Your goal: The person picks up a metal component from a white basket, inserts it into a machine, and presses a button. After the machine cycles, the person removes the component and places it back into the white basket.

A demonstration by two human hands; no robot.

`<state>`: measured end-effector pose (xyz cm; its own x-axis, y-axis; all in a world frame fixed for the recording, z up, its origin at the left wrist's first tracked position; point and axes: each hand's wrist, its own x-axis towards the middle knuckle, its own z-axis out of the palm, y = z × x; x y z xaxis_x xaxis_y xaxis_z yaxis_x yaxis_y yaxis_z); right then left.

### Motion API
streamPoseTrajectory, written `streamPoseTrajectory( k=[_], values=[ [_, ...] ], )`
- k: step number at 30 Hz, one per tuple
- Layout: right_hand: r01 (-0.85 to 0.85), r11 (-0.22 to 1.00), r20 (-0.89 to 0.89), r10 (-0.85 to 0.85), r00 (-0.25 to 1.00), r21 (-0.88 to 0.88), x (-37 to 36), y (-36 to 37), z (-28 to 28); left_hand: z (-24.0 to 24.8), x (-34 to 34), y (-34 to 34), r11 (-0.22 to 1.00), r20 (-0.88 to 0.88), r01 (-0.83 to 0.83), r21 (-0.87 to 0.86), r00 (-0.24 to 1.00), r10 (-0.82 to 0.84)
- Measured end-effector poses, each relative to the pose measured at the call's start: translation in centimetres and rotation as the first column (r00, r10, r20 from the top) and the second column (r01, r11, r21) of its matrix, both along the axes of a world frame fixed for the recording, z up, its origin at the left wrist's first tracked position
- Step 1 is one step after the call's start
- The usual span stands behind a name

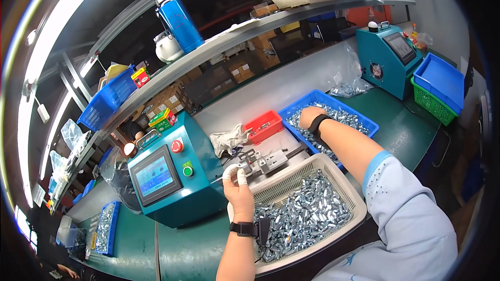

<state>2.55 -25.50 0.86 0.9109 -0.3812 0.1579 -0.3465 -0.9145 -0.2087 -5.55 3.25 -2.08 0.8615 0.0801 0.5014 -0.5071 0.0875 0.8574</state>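
Observation:
My left hand, with white covers on its fingertips, is at the near end of a metal clamping fixture beside a teal machine. Its thumb and finger are bent toward each other at the fixture; what lies between them is too small to make out. Reaching to the far side, my right hand has its fingers curled down among small silvery metal parts in a blue tray. Its fingertips are hidden, so any part in them does not show. Black bands circle both wrists.
A cream basket full of metal cylinders stands close in front. Behind the fixture are a red bin and a crumpled white glove. An overhead shelf carries a blue flask. Another teal machine stands far right.

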Motion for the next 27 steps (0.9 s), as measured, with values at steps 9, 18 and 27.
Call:
streamPoseTrajectory(
  k=[9,18,27],
  values=[
    [-0.364,0.567,0.288,0.223,0.931,0.739,-2.4,9.5,1.2,-0.7,-0.1,-0.3,0.980,0.068,-0.096,0.175,0.994,0.085],
    [-0.471,0.521,0.446,0.184,0.876,0.712,-4.8,10.2,-0.6,0.8,2.2,-2.1,0.405,0.489,-0.505,0.762,0.859,0.151],
    [-0.486,0.425,0.474,0.141,0.869,0.764,-4.0,9.1,-0.8,2.1,6.1,-2.5,0.138,0.208,-0.216,0.967,0.976,0.071]
  ],
)
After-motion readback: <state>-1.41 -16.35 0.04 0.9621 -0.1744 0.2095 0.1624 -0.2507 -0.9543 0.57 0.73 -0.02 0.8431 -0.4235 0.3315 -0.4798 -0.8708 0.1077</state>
